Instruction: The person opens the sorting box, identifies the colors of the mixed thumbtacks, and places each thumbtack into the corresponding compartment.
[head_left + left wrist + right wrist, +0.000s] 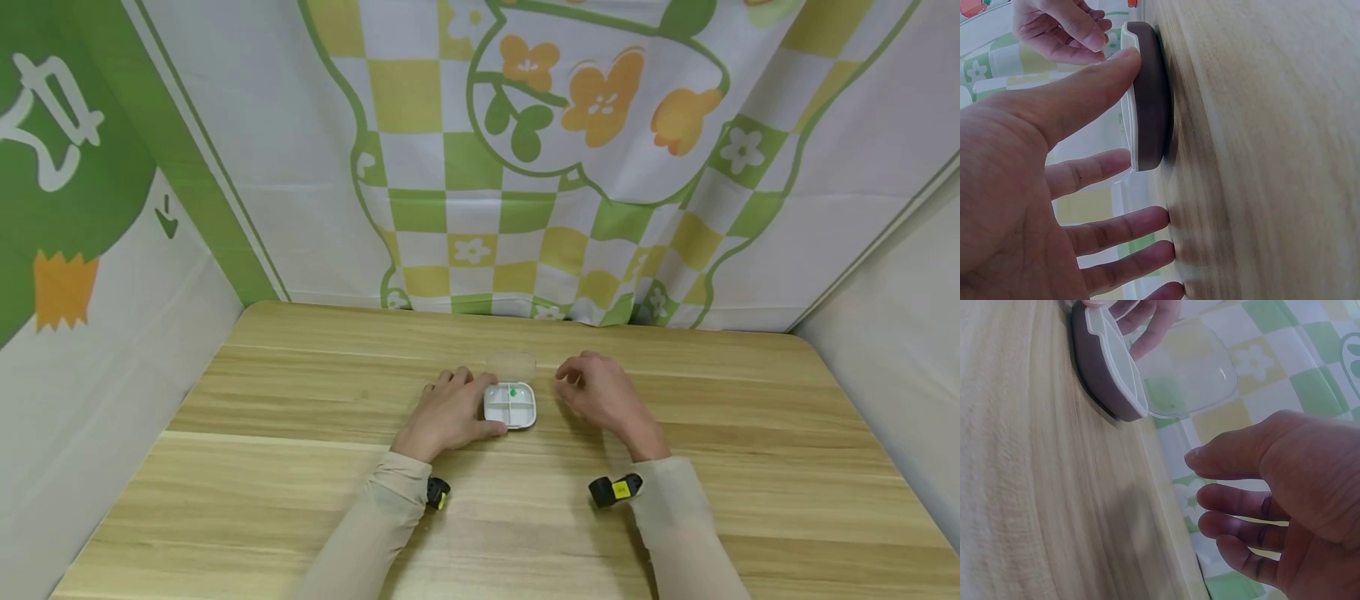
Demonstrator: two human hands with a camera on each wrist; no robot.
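Note:
A small pill box [510,417] with a white four-part tray and a dark outer case lies on the table, its clear lid [512,364] swung back on the far side. One small green piece [513,392] shows in the far row, close by the middle divider. My left hand [450,414] holds the box from the left, thumb on the near edge and index finger at the far edge; the other fingers spread towards the tabletop. To the right of the box, my right hand [600,392] hovers with loosely bent fingers and nothing visible in them.
The wooden table [300,500] ends at a patterned cloth [480,208] hanging behind it. Cloth panels stand at the left and right sides. Each wrist carries a black strap camera, the right one [615,490] with a yellow label.

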